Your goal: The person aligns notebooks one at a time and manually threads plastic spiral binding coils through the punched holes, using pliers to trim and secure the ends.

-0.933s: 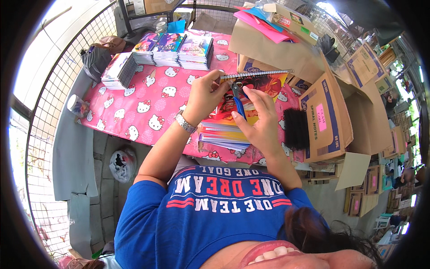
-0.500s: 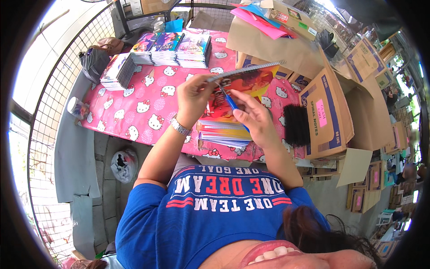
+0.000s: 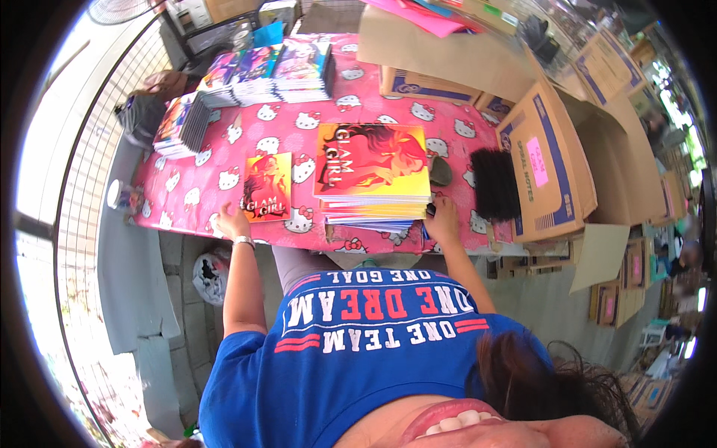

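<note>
A thin spiral notebook (image 3: 267, 187) with a red and yellow illustrated cover lies flat left of the table's middle. My left hand (image 3: 233, 222) is at its lower left corner, fingers apart and not wrapped round it. Right of this notebook stands a thick stack of similar notebooks (image 3: 372, 160), their page edges toward me. Beside the stack's near right corner, my right hand (image 3: 444, 222) is closed round the blue-handled pliers (image 3: 426, 233), which are mostly hidden by my fingers and the stack.
Black binding coils (image 3: 493, 187) lie at the right, against an open cardboard box (image 3: 549, 168). Several notebook piles (image 3: 302, 71) fill the table's far left. A jar (image 3: 123, 196) stands at the left edge. The pink patterned tablecloth (image 3: 246, 127) shows between them.
The notebook that was held up over the stack now lies on the table at left. My hands have parted: left hand to the left, right hand with the pliers down beside the stack.
</note>
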The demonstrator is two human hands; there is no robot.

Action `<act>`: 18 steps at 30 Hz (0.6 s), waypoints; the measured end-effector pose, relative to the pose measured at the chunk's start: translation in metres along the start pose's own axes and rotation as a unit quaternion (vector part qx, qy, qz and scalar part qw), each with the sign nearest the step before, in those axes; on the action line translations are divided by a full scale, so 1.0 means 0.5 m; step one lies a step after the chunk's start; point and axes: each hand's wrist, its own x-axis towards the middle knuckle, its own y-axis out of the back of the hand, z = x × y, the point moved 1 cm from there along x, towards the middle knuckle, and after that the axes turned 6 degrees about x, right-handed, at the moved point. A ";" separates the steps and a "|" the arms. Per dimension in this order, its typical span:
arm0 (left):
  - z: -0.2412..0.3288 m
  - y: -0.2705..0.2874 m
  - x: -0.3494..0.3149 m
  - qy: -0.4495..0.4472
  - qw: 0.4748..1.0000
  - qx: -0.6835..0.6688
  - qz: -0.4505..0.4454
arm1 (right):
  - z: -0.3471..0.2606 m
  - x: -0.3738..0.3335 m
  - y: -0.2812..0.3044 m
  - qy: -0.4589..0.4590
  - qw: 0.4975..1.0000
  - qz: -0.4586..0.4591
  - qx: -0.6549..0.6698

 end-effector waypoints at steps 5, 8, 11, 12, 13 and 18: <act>0.414 0.131 -0.005 -0.328 0.903 -0.277 -0.008 | 0.158 0.134 0.044 -0.121 0.979 0.131 -0.097; 0.662 0.231 -0.132 -0.464 0.792 -0.341 -0.202 | 0.231 0.154 0.015 -0.125 0.956 0.103 -0.243; 0.772 0.205 -0.212 -0.597 0.715 -0.225 -0.286 | 0.225 0.172 0.032 -0.059 0.939 0.064 -0.333; 0.787 0.168 -0.227 -0.617 0.714 -0.205 -0.261 | 0.220 0.180 0.040 -0.057 0.941 0.064 -0.327; 0.801 0.150 -0.238 -0.633 0.706 -0.117 -0.296 | 0.219 0.185 0.043 -0.056 0.944 0.063 -0.320; 0.806 0.130 -0.259 -0.647 0.683 -0.011 -0.339 | 0.218 0.189 0.026 -0.055 0.943 0.053 -0.325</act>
